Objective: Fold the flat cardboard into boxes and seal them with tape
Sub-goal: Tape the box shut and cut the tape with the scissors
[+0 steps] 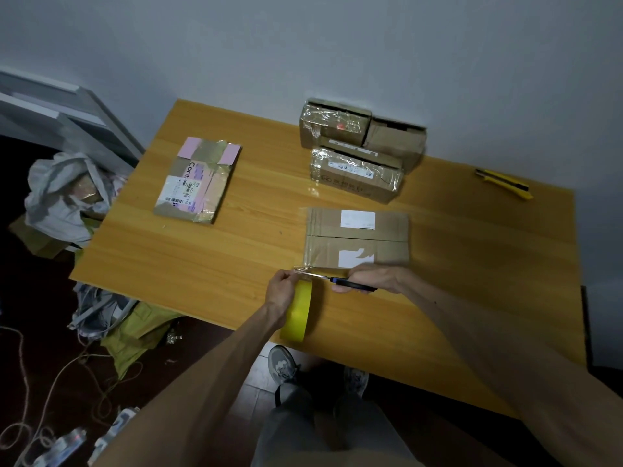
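"What were the hands holding?"

"The left hand [281, 288] pinched the end of a clear strip of tape [303, 269] between thumb and fingertips. The yellow tape roll [298, 310] stood on edge just right of that wrist. I couldn't tell if it rested on the table [219, 264] or hung. The right hand [371, 276] was curled round a blue-handled blade [350, 284], with the metal tip pointing left at the strip."

"And the box?"

"The cardboard box [357, 237] lay closed just beyond both hands, with two white labels on its top. The strip reached its near left corner."

"Anything further out?"

"A stack of taped boxes [357, 153] sat at the far edge against the wall. A flat parcel [199, 180] with pink patches lay well to the left. A yellow utility knife [504, 183] lay far right. Bags [64, 193] were heaped on the floor left of the table."
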